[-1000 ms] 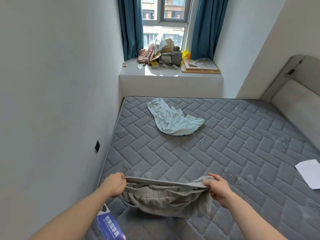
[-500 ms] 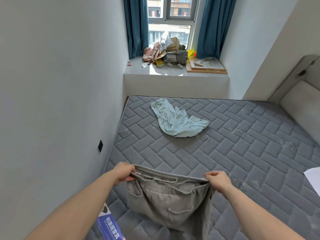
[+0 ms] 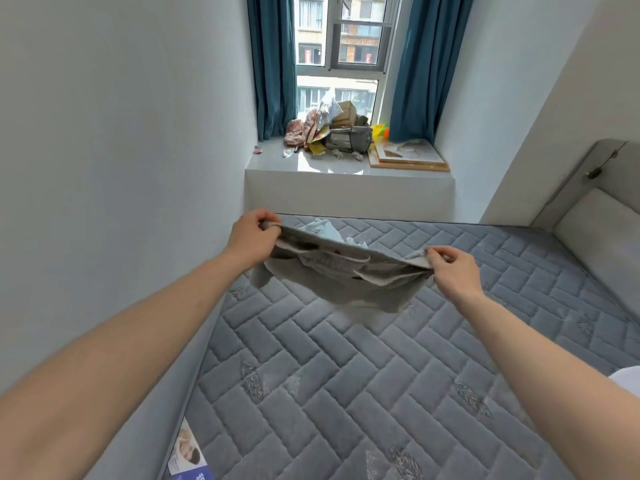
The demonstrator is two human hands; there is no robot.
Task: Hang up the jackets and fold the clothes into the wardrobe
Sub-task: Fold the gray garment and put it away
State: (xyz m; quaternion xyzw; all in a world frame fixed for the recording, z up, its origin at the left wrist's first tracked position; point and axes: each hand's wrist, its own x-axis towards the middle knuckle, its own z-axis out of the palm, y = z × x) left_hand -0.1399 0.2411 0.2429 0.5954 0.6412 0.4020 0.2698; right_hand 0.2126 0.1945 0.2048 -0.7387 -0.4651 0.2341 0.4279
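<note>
Two bare forearms reach in from the lower corners of the frame toward its centre, above a grey quilted mattress (image 3: 363, 375) that fills the lower and right portions. White wall occupies the whole left side. A padded grey headboard (image 3: 588, 216) sits at the right edge. Upper centre: window (image 3: 343, 46) flanked by teal curtains (image 3: 275, 64), with a white sill ledge (image 3: 346, 188) below it. On the ledge, a heap of boxes and bags (image 3: 336, 133) at centre and a flat framed board (image 3: 408, 155) toward its right end. Centre of frame: grey shorts (image 3: 339, 278) held in the air above the mattress, waistband stretched roughly level, fabric hanging below it and slightly blurred. Left hand (image 3: 252, 237) closed on the waistband's left end, fingers curled over the edge. Right hand (image 3: 453, 271) pinches the right end between thumb and fingertips. Just behind the waistband, a pale blue garment (image 3: 322, 228) lies on the mattress, mostly hidden by the shorts. Bottom left: printed label (image 3: 188, 459) at the mattress corner, blue and white, text not legible. White object (image 3: 627, 382) at the lower right edge, cut off; cannot tell what it is.
</note>
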